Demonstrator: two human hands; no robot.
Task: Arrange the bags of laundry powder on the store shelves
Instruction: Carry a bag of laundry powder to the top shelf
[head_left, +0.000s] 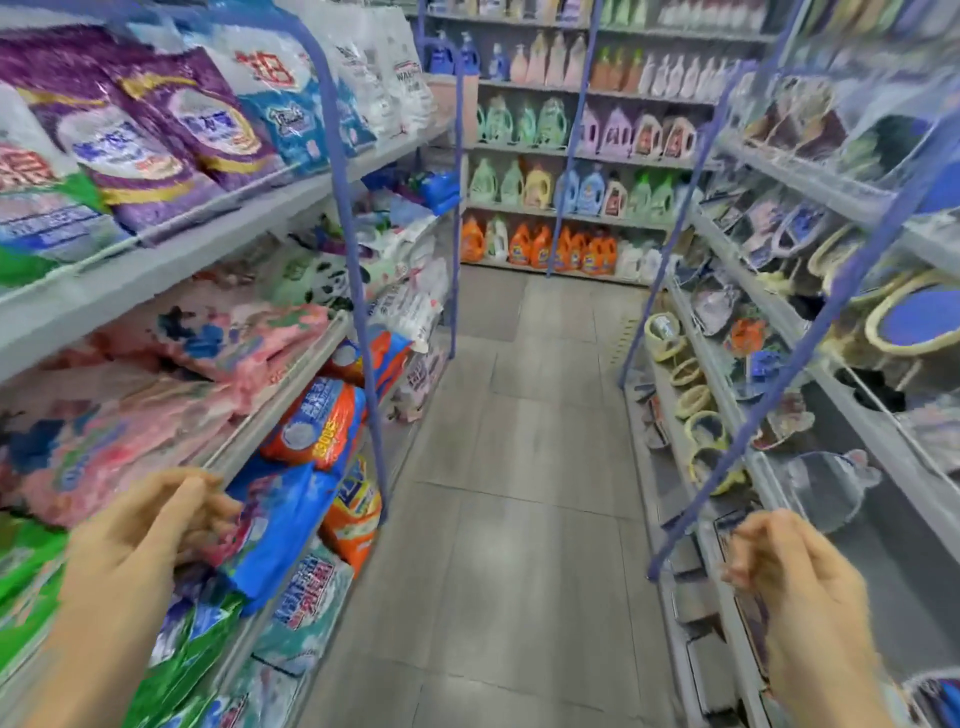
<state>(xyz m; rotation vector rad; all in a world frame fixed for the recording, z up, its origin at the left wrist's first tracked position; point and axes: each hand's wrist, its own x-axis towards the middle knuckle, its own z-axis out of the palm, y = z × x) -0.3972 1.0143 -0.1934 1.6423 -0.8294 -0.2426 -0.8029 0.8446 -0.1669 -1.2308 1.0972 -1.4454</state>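
The powder bags fill the shelves (156, 270) from 7 to 11 o'clock, all soft plastic pillow packs lying flat or leaning on their backs. Purple bags (156, 135) with white oval labels lie on the top tier at 10 o'clock, with white and pale blue ones beside them toward 11. Pink bags (208, 353) are stacked on the tier below at 9 o'clock. Orange bags (317, 421) lean near the blue upright at 8 o'clock, a blue bag (285, 514) lies just under them, and green bags (31, 561) sit at the frame edge near 8.

The left hand (140, 530), at 7 o'clock, has its fingers (208, 506) curled at the shelf rail, right by the blue bag's upper edge. Blur makes it impossible to tell whether its grip has closed on the bag or the rail, or only touches them. The right hand (800, 571), at 5 o'clock, hangs over the floor (519, 467) with fingers loosely bent, its grip released and holding nothing.

Label text is smeared beyond reading. The goods (779, 332) on the shelves at 3 o'clock are too blurred to name. Bottles (571, 244) line the far wall at 12 o'clock. Both forearms are cut off by the bottom edge.
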